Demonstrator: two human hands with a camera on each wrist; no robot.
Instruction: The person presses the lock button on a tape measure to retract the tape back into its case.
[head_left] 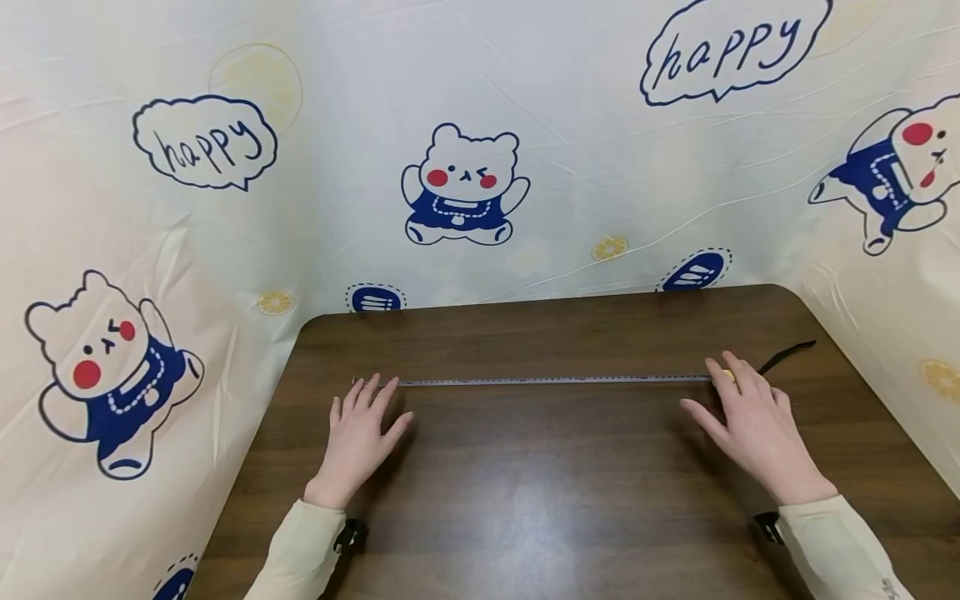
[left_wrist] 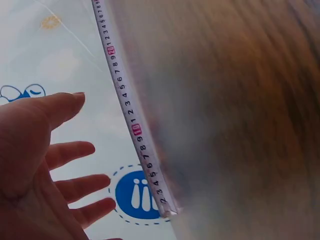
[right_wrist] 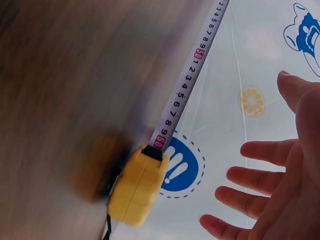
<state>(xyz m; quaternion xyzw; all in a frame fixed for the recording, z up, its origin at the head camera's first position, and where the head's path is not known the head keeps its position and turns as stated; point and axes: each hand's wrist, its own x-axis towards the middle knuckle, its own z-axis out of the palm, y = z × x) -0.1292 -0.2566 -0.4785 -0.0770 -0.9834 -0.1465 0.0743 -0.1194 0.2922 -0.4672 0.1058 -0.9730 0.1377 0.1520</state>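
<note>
Along the far half of the worktop, the tape measure lies w/ its blade drawn out L to R, approx. straight, numerals showing. Yellow case is at the R end, black strap trailing past it; the free end is at L. Bear-print sheet hangs behind.

L hand is nr the free end, fingers spread & roughly straight, gripping nothing; L wrist cam shows them clear of the blade. R hand is by the case, fingers also apart & clear of it per R wrist cam, tho they overlap it in the head view.

Step in hand looks like handling the extended tape. To do it well: R fingers round the case's sides, thumb opp., so it can't tip or skid; L fingertips light on the blade, no bending or twisting. Can't tell if it's locked, so treat it as able to snap back: feed slowly, fingers off the edges.
</note>
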